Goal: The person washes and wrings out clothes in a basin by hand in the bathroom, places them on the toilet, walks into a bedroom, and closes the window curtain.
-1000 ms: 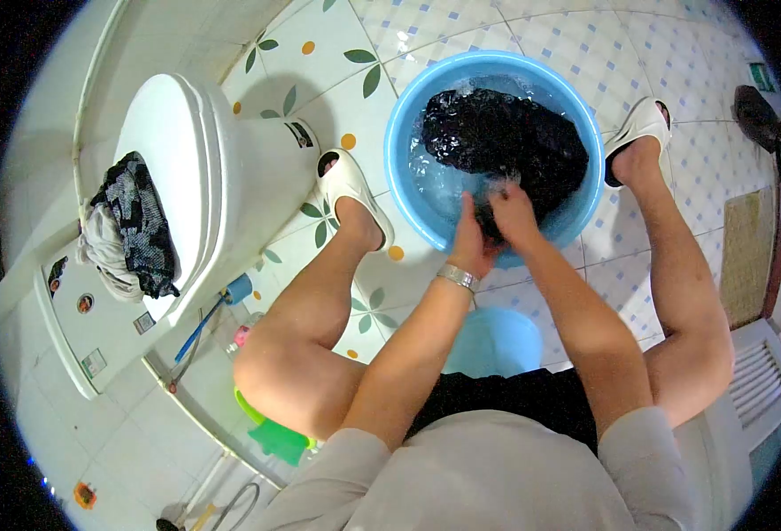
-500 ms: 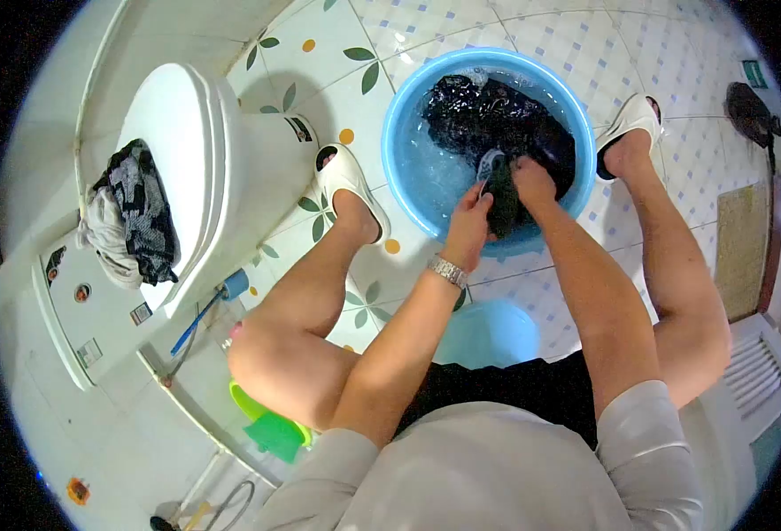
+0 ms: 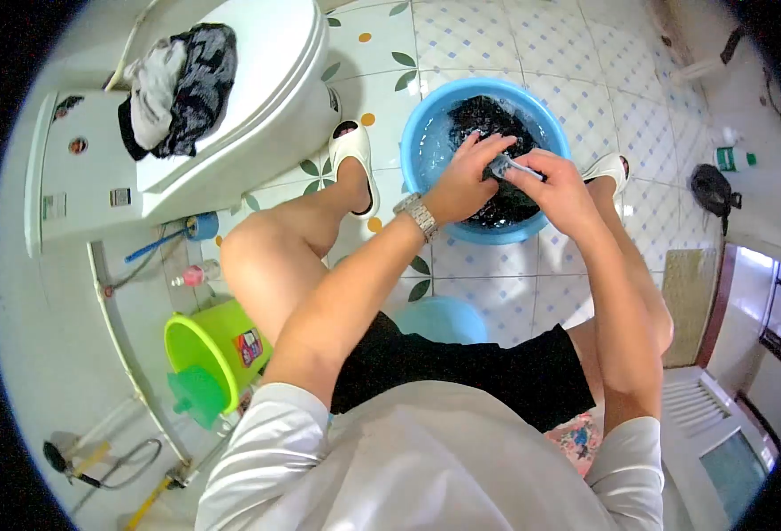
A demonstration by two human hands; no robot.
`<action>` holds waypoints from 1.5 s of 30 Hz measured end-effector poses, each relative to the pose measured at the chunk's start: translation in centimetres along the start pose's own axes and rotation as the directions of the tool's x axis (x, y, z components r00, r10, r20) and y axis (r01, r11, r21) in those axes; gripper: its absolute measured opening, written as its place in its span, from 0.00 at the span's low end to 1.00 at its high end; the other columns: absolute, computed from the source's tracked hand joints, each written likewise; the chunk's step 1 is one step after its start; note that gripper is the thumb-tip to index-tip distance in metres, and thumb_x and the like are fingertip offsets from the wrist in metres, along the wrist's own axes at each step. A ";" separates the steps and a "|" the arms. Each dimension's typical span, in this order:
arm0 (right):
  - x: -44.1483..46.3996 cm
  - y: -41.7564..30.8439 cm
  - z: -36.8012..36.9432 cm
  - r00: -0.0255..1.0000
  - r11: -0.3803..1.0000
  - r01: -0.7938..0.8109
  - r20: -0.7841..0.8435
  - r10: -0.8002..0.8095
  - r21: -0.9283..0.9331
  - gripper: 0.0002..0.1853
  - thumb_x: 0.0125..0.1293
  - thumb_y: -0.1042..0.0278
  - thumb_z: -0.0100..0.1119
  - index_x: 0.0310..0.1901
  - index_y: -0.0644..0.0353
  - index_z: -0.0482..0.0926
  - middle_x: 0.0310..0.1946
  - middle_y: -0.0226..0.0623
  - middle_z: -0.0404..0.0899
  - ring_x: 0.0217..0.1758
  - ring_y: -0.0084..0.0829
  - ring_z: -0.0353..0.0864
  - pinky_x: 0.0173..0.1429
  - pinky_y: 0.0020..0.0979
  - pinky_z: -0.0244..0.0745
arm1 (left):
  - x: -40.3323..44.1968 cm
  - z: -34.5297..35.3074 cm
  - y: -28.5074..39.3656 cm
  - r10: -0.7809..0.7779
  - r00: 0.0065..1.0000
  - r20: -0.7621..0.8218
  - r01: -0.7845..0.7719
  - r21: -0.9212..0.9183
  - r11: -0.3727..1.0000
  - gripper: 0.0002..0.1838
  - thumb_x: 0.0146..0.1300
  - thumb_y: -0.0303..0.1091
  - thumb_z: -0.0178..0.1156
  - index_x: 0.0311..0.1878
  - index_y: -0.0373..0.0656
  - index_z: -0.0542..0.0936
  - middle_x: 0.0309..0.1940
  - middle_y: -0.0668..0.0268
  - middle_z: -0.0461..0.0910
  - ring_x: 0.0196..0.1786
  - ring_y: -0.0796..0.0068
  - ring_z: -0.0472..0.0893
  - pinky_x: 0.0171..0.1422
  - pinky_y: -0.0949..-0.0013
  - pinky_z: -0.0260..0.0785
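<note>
A round blue basin [image 3: 411,152] of water stands on the tiled floor and holds soaked black clothing [image 3: 497,115]. Above it, my right hand [image 3: 557,184] pinches a small grey strip with a pale edge [image 3: 513,168]; whether it is cloth or a brush handle is hard to tell. My left hand [image 3: 467,179], below a metal-band watch [image 3: 417,217], is beside the strip's other end. Its fingers are stretched out over the basin, and any contact of its thumb with the strip is unclear.
To the left, grey and black clothes [image 3: 191,84] lie on the closed toilet lid [image 3: 266,53]. A green bucket [image 3: 204,341] stands by my knee, and a pale blue tub [image 3: 444,319] sits between my legs. A black bag [image 3: 711,188] and a bottle [image 3: 734,159] are at right.
My hands have risen from the dark wet cloth in the basin. The left fingers have spread, and the right hand now grips the grey strip. The view has shifted, showing more of the bucket.
</note>
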State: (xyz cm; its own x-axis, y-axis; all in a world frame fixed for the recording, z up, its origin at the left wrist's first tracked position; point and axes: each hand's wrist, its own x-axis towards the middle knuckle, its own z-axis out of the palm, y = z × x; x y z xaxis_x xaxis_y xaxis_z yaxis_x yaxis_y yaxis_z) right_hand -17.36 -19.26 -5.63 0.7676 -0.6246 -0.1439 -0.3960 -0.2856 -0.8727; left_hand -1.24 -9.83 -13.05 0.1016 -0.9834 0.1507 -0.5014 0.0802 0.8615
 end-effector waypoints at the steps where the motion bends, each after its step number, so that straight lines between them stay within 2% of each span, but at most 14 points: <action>1: -0.4 -1.9 -0.8 0.999 0.998 0.034 0.044 -0.031 -0.050 0.10 0.63 0.65 0.63 0.40 0.62 0.83 0.33 0.43 0.80 0.37 0.39 0.80 0.43 0.34 0.73 | 0.5 -0.6 0.4 0.117 0.991 0.061 -0.119 0.033 0.992 0.34 0.50 0.18 0.62 0.65 0.45 0.71 0.63 0.54 0.73 0.70 0.57 0.69 0.78 0.51 0.51; 4: -1.8 -5.6 -2.2 0.987 0.972 0.116 0.133 -0.090 -0.206 0.10 0.62 0.65 0.63 0.39 0.63 0.83 0.31 0.43 0.79 0.37 0.42 0.80 0.42 0.36 0.73 | 0.9 -1.4 -0.2 0.058 0.936 0.346 -0.093 0.086 0.992 0.29 0.48 0.21 0.65 0.58 0.46 0.75 0.62 0.59 0.74 0.70 0.56 0.67 0.78 0.49 0.50; 9: -3.8 -4.8 -1.9 0.939 0.784 0.339 0.233 -0.252 -0.521 0.07 0.61 0.63 0.62 0.37 0.55 0.83 0.30 0.38 0.79 0.37 0.43 0.80 0.40 0.42 0.76 | -1.9 -0.5 -1.8 0.182 0.907 0.380 -0.348 0.433 0.832 0.17 0.47 0.34 0.68 0.43 0.50 0.81 0.44 0.66 0.82 0.64 0.50 0.73 0.69 0.46 0.62; 14: -5.6 -3.7 0.4 0.925 0.754 0.377 0.266 -0.273 -0.538 0.07 0.60 0.62 0.62 0.35 0.55 0.83 0.30 0.35 0.78 0.37 0.39 0.80 0.38 0.40 0.76 | -4.5 2.4 -5.3 0.147 0.889 0.433 -0.299 0.306 0.904 0.13 0.49 0.31 0.65 0.41 0.49 0.82 0.43 0.63 0.81 0.56 0.52 0.77 0.59 0.52 0.69; 21: -6.2 -5.9 0.2 0.918 0.799 0.394 0.228 -0.323 -0.454 0.06 0.58 0.66 0.65 0.36 0.56 0.83 0.28 0.35 0.78 0.35 0.38 0.78 0.37 0.39 0.74 | -7.1 3.9 -6.4 -0.182 0.859 0.478 0.123 0.151 0.981 0.09 0.56 0.33 0.61 0.41 0.45 0.81 0.36 0.56 0.81 0.44 0.52 0.79 0.50 0.51 0.71; 24: -6.1 -5.0 -1.1 0.932 0.821 0.359 0.129 -0.338 -0.445 0.06 0.59 0.67 0.65 0.36 0.58 0.84 0.29 0.36 0.80 0.35 0.40 0.78 0.38 0.37 0.74 | -7.1 3.2 -7.9 -0.202 0.888 0.412 0.125 0.207 0.970 0.11 0.59 0.33 0.58 0.44 0.45 0.81 0.38 0.53 0.81 0.44 0.50 0.81 0.49 0.50 0.72; 26: -5.9 -2.9 -2.2 0.982 0.845 0.175 0.027 -0.188 -0.506 0.07 0.60 0.68 0.65 0.39 0.59 0.84 0.29 0.38 0.80 0.36 0.44 0.77 0.41 0.37 0.74 | -7.0 2.2 -9.0 -0.175 0.982 0.074 0.161 0.163 0.973 0.12 0.61 0.33 0.55 0.47 0.45 0.80 0.40 0.52 0.82 0.44 0.49 0.81 0.49 0.50 0.73; 29: -5.8 0.2 -3.1 0.999 0.923 -0.044 -0.021 0.039 -0.381 0.10 0.60 0.67 0.67 0.41 0.60 0.84 0.33 0.44 0.82 0.39 0.44 0.77 0.45 0.38 0.74 | -4.3 -2.8 -7.7 -0.450 0.893 -0.021 0.450 0.077 0.890 0.13 0.62 0.32 0.53 0.49 0.45 0.79 0.34 0.53 0.82 0.38 0.53 0.82 0.45 0.56 0.73; 32: -5.5 3.7 -3.7 0.990 0.925 -0.102 0.050 0.129 -0.366 0.12 0.59 0.65 0.69 0.43 0.61 0.84 0.39 0.48 0.83 0.42 0.44 0.77 0.47 0.39 0.74 | -2.3 -5.8 -8.4 -0.373 0.910 -0.181 0.388 0.051 0.920 0.14 0.63 0.31 0.51 0.51 0.46 0.79 0.30 0.52 0.81 0.35 0.57 0.81 0.42 0.59 0.72; 35: -4.6 6.4 -3.8 0.967 0.945 -0.190 0.117 0.227 -0.268 0.12 0.58 0.67 0.69 0.42 0.59 0.84 0.36 0.47 0.83 0.43 0.47 0.78 0.47 0.42 0.74 | -0.7 -8.5 -6.9 -0.389 0.915 -0.111 0.402 0.158 0.902 0.14 0.65 0.32 0.51 0.52 0.46 0.79 0.30 0.52 0.81 0.35 0.59 0.82 0.41 0.60 0.73; 38: -2.8 8.6 -4.2 0.982 0.837 -0.111 0.072 0.177 -0.536 0.11 0.60 0.63 0.66 0.42 0.58 0.83 0.34 0.47 0.83 0.41 0.48 0.80 0.48 0.42 0.73 | 0.7 -10.6 -4.8 -0.376 0.917 -0.129 0.396 0.201 0.896 0.15 0.63 0.34 0.50 0.50 0.47 0.80 0.28 0.50 0.81 0.33 0.51 0.82 0.42 0.55 0.75; 40: -1.5 7.9 -4.2 0.948 0.771 -0.311 -0.128 0.290 -0.555 0.13 0.64 0.58 0.61 0.42 0.58 0.83 0.32 0.48 0.83 0.36 0.51 0.80 0.46 0.43 0.72 | 0.8 -11.2 -5.3 -0.399 0.905 -0.144 0.420 0.162 0.893 0.13 0.65 0.34 0.51 0.49 0.45 0.80 0.30 0.57 0.82 0.33 0.63 0.82 0.43 0.63 0.74; 42: -0.5 8.7 -3.8 0.925 0.858 -0.380 -0.172 0.340 -0.347 0.18 0.67 0.51 0.58 0.41 0.60 0.83 0.30 0.43 0.83 0.31 0.43 0.80 0.42 0.37 0.73 | 1.1 -11.8 -6.1 -0.458 0.888 -0.028 0.457 0.136 0.879 0.14 0.63 0.37 0.52 0.49 0.46 0.81 0.25 0.55 0.82 0.28 0.60 0.82 0.37 0.59 0.73; 45: 1.0 5.7 -1.9 0.831 0.819 -0.446 -0.171 0.529 0.362 0.18 0.69 0.47 0.57 0.39 0.56 0.83 0.28 0.24 0.80 0.30 0.18 0.76 0.34 0.23 0.71 | 1.2 -11.3 -5.6 -0.491 0.855 0.165 0.488 0.063 0.871 0.15 0.64 0.41 0.54 0.43 0.39 0.81 0.22 0.64 0.80 0.26 0.71 0.78 0.34 0.65 0.70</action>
State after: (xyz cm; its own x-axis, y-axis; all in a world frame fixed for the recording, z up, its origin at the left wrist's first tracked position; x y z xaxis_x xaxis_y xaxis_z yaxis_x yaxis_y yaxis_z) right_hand -19.83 -22.87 -9.88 0.3427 -0.7946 -0.5012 -0.4840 0.3079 -0.8191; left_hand 11.43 -9.62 -12.17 0.1913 -0.9073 -0.3744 -0.4409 -0.4203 0.7931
